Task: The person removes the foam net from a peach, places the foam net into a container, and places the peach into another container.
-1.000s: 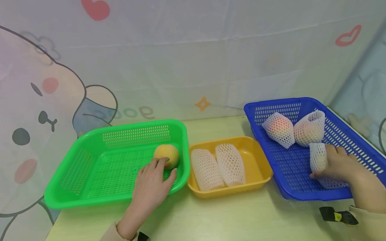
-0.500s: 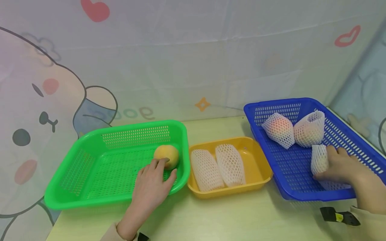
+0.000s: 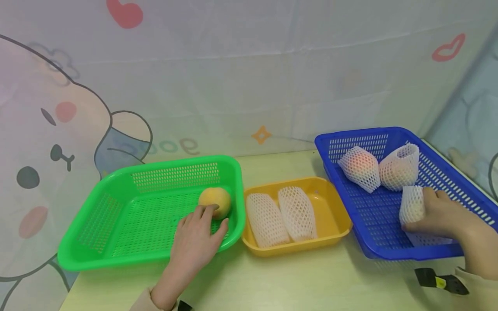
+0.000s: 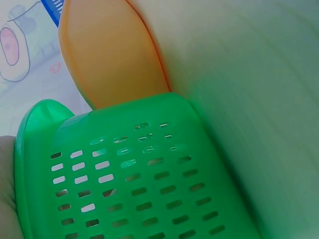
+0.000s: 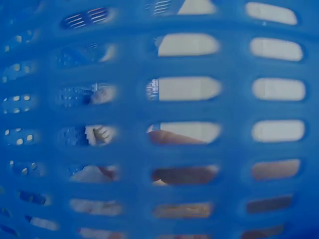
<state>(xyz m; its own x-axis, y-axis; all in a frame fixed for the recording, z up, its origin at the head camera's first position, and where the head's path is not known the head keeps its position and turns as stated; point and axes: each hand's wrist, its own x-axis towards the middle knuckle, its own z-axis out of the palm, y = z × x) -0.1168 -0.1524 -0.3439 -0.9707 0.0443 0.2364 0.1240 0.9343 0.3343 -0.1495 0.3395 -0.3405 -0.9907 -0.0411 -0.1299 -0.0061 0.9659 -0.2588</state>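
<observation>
In the head view my left hand (image 3: pixel 196 237) reaches over the near rim of the green basket (image 3: pixel 93 255), fingertips resting on a bare yellow peach (image 3: pixel 215 201), thumb held apart from it. My right hand (image 3: pixel 447 218), inside the blue basket (image 3: pixel 373 235), grips a peach in a white foam net (image 3: pixel 412 207); the fingers' far side is hidden. More white netting (image 3: pixel 426 239) shows beneath that hand. Behind it lie two other netted peaches, one on the left (image 3: pixel 359 167) and one on the right (image 3: pixel 400 168). Basket walls fill most of both wrist views.
Between the baskets stands a yellow tray (image 3: pixel 332 224) with two flat foam nets, one on the left (image 3: pixel 267 220) and one on the right (image 3: pixel 297 214). A pale tabletop (image 3: pixel 295 280) carries everything. A printed cloth (image 3: pixel 233 86) hangs close behind.
My right hand has shifted very slightly, the netted peach tilting a little in its grip. The left hand stays still on the bare peach.
</observation>
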